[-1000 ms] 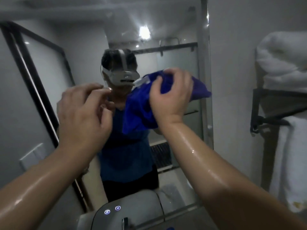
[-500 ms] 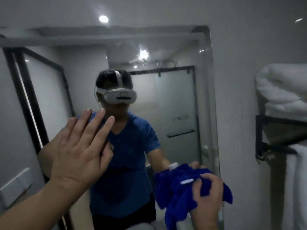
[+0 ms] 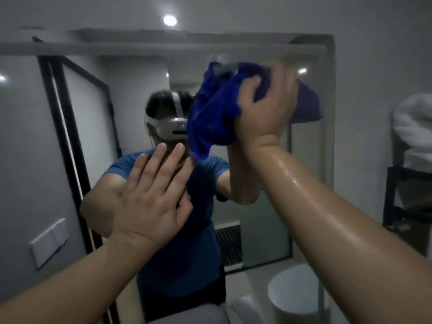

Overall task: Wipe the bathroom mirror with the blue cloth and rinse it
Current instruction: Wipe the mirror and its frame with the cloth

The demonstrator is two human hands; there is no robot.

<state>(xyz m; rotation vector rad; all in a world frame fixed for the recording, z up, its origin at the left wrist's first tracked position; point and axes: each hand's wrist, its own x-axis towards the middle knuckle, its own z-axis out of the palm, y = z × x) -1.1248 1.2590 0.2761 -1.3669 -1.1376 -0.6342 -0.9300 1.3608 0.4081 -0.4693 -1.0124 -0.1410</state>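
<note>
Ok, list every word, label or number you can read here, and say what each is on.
None can be read.
The pale patch atop the blue cloth, gripped by the right hand, is too blurred.
The headset reflected in the mirror and the white wall plate show no legible marks.

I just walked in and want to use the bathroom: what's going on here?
A person is wiping the bathroom mirror. Their right hand grips a bunched blue cloth and holds it against the upper right part of the glass. The left hand is raised in front of the mirror with its fingers straight, holding nothing. I can't tell whether it touches the glass. The right forearm looks wet. The cloth is not being rinsed yet.
</note>
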